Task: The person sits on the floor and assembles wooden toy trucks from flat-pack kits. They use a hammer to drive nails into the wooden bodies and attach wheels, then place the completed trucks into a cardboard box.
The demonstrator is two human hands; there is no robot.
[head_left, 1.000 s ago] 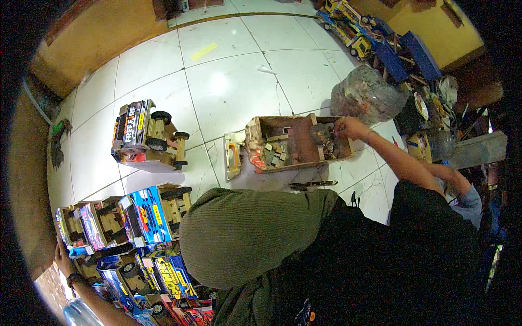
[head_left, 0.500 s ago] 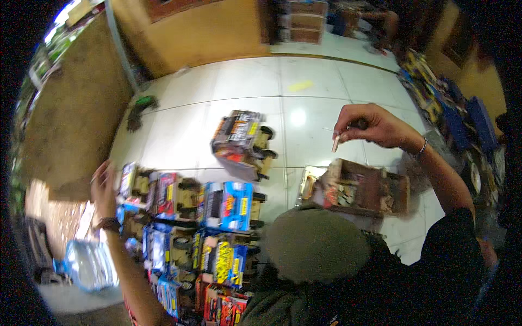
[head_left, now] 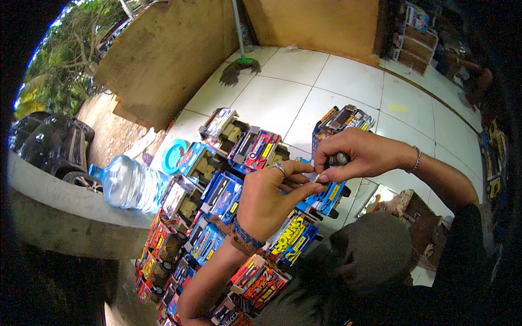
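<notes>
"Since the fingertips all but meet, which hand has the small pale piece (head_left: pixel 317 177)?"

"The right hand (head_left: pixel 359 157) looks nearer: its thumb seems to press on the piece, and its bent fingers are closed round a dark rounded object (head_left: pixel 340 159)."

"And the left hand (head_left: pixel 272 198)?"

"It points in from the other side, thumb and forefinger just left of the piece. Whether they pinch it, I can't tell."

"How does the dark one lie?"

"Above and right of the piece, rounded end toward us, so its long axis is hard to read. The piece is too small to show one."

"What's around them?"

"A blue toy truck (head_left: pixel 326 201) below the fingers, rows of toy trucks (head_left: pixel 222 196) leftward, a wooden box (head_left: pixel 426 225) near the right forearm."
</notes>
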